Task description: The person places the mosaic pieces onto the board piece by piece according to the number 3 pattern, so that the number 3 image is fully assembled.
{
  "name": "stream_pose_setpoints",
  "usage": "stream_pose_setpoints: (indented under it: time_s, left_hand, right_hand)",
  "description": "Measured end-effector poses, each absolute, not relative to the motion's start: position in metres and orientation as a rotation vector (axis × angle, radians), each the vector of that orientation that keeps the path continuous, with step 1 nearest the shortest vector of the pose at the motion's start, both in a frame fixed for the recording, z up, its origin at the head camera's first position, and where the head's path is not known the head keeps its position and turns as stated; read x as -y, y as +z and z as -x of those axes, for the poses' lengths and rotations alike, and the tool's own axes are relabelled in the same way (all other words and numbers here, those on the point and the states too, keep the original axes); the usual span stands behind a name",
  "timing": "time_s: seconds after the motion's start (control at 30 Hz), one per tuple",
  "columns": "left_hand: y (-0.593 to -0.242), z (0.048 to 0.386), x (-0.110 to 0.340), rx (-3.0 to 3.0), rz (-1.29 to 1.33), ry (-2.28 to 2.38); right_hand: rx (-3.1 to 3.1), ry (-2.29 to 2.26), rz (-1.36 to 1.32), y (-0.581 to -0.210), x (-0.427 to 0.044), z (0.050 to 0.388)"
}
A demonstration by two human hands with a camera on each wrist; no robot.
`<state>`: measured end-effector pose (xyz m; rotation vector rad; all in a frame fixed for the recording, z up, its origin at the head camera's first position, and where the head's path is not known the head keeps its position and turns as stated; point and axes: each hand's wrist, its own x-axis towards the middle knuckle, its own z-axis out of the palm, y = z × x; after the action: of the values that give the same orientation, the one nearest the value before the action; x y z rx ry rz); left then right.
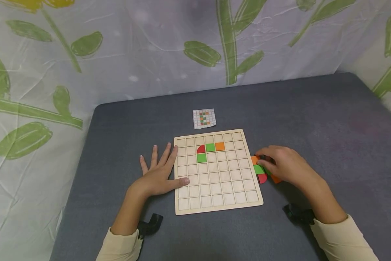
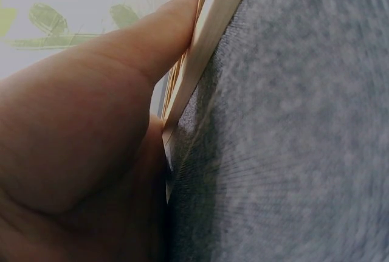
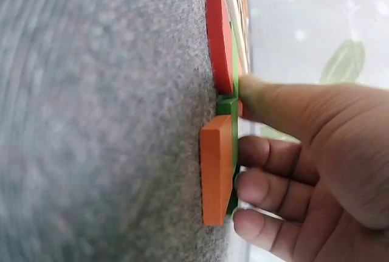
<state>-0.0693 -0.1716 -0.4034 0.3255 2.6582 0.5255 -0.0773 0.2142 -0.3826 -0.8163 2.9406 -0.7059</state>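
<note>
A square wooden grid board [image 1: 219, 208] lies on the dark table. It holds a red quarter-round tile [image 1: 201, 149], a green tile [image 1: 210, 147], an orange tile [image 1: 219, 146] and a lower green tile [image 1: 201, 157]. My left hand [image 1: 156, 177] rests spread at the board's left side, thumb over the edge. Along the right edge, my right hand [image 1: 288, 165] pinches an orange tile [image 1: 255, 160] between thumb and forefinger. Beside it lie a green tile [image 1: 259, 169] and a red quarter-round tile [image 1: 262, 178]. Another orange tile [image 3: 216, 171] is below the curled fingers, partly covering green.
Behind the board lies a small paper card [image 1: 204, 119] printed with a grid and a coloured pattern. The grey table [image 1: 143, 119] meets a leaf-patterned curtain [image 1: 156, 47] at its back edge. Both wrists carry black camera mounts [image 1: 151, 225].
</note>
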Motion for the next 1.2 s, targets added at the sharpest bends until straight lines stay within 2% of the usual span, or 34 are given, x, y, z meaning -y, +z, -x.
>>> stream_pose_setpoints:
  time_s: [0.23,1.0,1.2]
  left_hand:
    - [-0.3991,0.0689,0.1704,-2.645,-0.321,0.537]
    - [-0.3971,0.0673,0.1712,-2.637,-0.332,0.547]
    - [-0.3949,0.0679,0.1708,-2.631,-0.336,0.534]
  right_hand:
    - [-2.992,-0.600,0.804,-0.3815,-0.2134,0.0742]
    - [-2.933,-0.711,0.876,-0.3812,-0.2119,0.0701]
    - [-2.913,-0.731,0.985,-0.3793,-0.2052,0.0673]
